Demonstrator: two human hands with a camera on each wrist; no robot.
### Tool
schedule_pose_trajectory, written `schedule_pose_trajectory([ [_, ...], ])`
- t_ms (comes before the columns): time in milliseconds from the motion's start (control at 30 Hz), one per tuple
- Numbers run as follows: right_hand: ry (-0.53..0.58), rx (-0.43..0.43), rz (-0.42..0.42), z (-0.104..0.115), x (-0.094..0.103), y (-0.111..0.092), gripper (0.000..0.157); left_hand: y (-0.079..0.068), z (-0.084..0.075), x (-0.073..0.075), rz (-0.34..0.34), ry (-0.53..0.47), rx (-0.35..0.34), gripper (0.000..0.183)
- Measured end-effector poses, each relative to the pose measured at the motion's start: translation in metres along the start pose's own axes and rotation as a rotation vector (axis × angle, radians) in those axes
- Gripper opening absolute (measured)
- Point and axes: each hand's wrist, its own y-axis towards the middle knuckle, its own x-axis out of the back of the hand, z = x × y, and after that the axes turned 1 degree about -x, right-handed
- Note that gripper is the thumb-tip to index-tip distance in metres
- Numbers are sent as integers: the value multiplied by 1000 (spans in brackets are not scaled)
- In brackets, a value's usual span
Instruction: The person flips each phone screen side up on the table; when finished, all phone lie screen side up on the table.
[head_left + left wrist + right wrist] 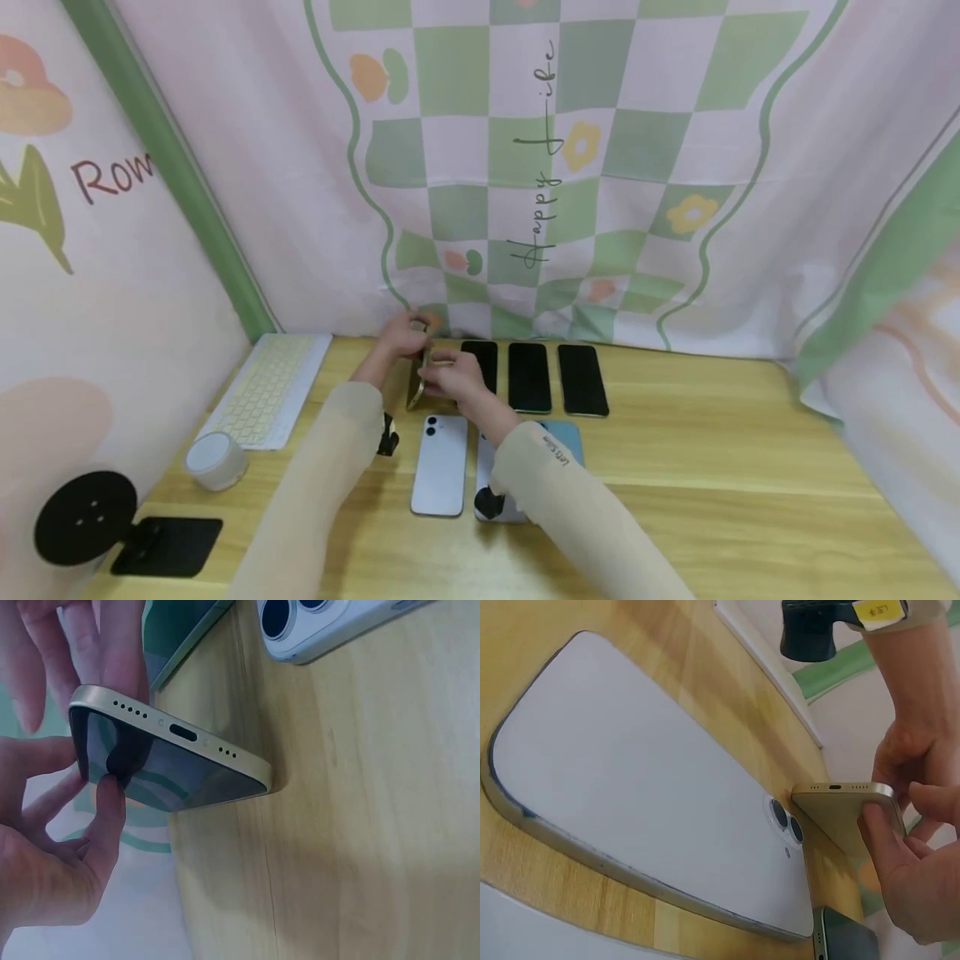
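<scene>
A gold-edged smartphone (417, 385) stands tilted on its long edge at the back of the table, held between both hands. My left hand (405, 337) grips its upper side, thumb on the dark screen (161, 769) in the left wrist view. My right hand (459, 377) holds it from the other side, fingertips on its gold back (840, 814) in the right wrist view. The charging port on its bottom edge faces the wrist cameras. A white smartphone (438, 467) lies back up in front of the hands. Another pale phone (483, 475) lies partly under my right sleeve.
Three phones lie screen up to the right: one (486, 358) partly behind my right hand, then a second (529, 379) and third (583, 381). A blue phone (568, 437) lies by the right sleeve. At left are a keyboard (262, 392), a round white device (216, 461) and a black stand (168, 546).
</scene>
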Motion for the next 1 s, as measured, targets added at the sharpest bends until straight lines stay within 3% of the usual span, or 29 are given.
schedule_pose_trajectory([
  [233,-98,16,-67,0,-4,1,44,-2,0,-5,-30,16,-19,49],
  [400,-167,12,-104,-2,-1,2,41,-2,2,-8,26,-184,42,48],
  [533,-205,3,-116,-6,2,6,39,-2,10,-8,54,-262,102,51],
  [633,-196,4,-107,-7,3,8,39,-1,19,-7,56,-195,77,54],
  [733,-185,-1,-98,-8,3,9,39,-4,30,-2,93,-55,5,57],
  [933,-228,-23,-93,-8,3,9,41,-16,43,14,339,164,-63,86],
  [1000,-247,-22,-91,-7,2,9,44,-18,44,16,379,249,-68,92],
])
